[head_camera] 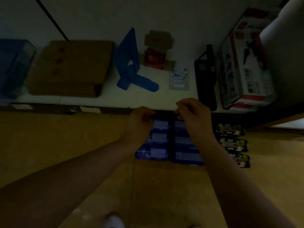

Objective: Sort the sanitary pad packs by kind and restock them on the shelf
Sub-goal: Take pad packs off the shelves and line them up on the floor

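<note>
Several blue sanitary pad packs [152, 153] lie in two columns on the brown surface [65, 145], just below the front edge of the white shelf [98, 99]. To their right lies a column of black patterned packs [233, 143]. My left hand [139, 120] hovers over the back of the left blue column with its fingers curled. My right hand [192, 112] is over the back of the right column, fingers curled too. The frame is too dark to show whether either hand grips a pack.
On the white shelf stand a blue bin [13, 66], a flat cardboard box [70, 66], a blue plastic piece [130, 63], a small open carton with a red item [154, 58], a clear packet [179, 78], a black case [206, 76] and a white-and-red box [245, 63].
</note>
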{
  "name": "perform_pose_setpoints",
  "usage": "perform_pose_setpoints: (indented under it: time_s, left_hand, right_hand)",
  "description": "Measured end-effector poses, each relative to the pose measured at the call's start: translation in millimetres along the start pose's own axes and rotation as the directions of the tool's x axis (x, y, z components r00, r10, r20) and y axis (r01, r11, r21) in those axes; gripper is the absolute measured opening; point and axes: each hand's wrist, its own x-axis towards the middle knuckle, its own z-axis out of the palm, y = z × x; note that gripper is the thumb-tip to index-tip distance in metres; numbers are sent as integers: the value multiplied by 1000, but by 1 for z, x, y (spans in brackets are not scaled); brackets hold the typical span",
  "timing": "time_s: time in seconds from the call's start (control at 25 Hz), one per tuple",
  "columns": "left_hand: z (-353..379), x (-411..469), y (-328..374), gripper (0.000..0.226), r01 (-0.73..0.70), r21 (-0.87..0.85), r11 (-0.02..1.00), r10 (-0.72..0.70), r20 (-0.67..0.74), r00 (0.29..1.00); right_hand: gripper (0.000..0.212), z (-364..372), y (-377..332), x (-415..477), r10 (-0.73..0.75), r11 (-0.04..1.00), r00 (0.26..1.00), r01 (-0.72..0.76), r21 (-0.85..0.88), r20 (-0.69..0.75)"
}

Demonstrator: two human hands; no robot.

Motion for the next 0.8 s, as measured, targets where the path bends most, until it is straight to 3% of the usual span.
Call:
perform_pose_setpoints:
  time_s: [0.24,0.44,0.64,0.8]
  left_hand:
    - [-69,-65,132,34,18,-72,997,-17,11,1000]
    - [-153,-137,276,31,-4,-176,984,7,17,1000]
    - [-234,-187,386,33,-165,-142,976,169,16,986]
    - [-288,-212,451,28,-315,-166,934,313,-40,949]
  right_hand:
    - [24,-47,-165,-59,40,999,999,-40,3,-15]
    - [24,-74,-324,-111,-57,998,998,57,18,-14]
    - [24,-89,-449,-142,-152,986,983,158,53,-108]
    - [22,-94,-528,-162,-325,943,933,332,17,-155]
